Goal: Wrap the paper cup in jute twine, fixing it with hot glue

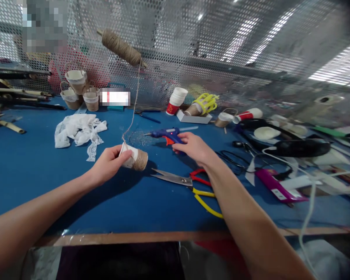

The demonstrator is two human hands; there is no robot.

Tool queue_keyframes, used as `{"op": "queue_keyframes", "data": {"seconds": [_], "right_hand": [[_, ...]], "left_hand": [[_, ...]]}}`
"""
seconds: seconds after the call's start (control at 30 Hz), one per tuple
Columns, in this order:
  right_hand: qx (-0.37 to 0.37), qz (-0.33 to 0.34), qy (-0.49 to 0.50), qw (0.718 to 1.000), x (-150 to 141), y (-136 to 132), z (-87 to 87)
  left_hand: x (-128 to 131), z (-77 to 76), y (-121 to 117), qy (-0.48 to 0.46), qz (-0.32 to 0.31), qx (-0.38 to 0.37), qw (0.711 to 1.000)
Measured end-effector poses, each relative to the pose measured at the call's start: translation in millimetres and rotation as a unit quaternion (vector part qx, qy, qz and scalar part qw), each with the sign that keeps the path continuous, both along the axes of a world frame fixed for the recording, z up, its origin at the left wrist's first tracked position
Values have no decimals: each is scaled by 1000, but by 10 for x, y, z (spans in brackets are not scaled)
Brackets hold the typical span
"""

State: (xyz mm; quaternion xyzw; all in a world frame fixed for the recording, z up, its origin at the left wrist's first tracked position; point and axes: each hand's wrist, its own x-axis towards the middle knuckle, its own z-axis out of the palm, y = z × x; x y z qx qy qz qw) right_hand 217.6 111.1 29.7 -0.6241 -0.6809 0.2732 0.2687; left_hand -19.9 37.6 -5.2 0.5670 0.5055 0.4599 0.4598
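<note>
My left hand (109,163) is closed round a white paper cup (134,157) lying on its side, partly wrapped in brown jute twine. The twine (135,97) runs up from the cup to a spool (121,47) hanging on the mesh wall. My right hand (192,147) grips the handle of a blue glue gun (166,135) with an orange trigger, resting on the blue table (32,171), nozzle pointing left. Scissors with red and yellow handles (189,182) lie just in front of my right wrist.
White lace (77,130) lies at the left. Finished twine-wrapped cups (77,91) stand at the back left. Stacked paper cups (176,100), a yellow holder (207,103), black scissors (236,159), a purple packet (275,186) and white cable (309,210) crowd the right side.
</note>
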Motion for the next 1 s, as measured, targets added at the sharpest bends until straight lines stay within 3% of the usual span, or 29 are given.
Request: {"op": "queue_keyframes", "data": {"seconds": [0.1,0.17,0.43,0.73,1.0], "right_hand": [[-40,42,167,984,-19,-202,162],[-72,72,192,976,-44,-335,198],[-84,158,105,978,-139,-666,150],[31,189,-86,978,-164,-764,105],[78,194,-125,970,-197,-810,132]], "left_hand": [[-7,-20,11,-5,-9,-3,1000],[-12,-38,18,1,-13,-8,1000],[-31,-60,31,66,-22,-16,997],[-39,-75,51,70,-28,-23,997],[-43,-67,43,50,-24,-36,998]]}}
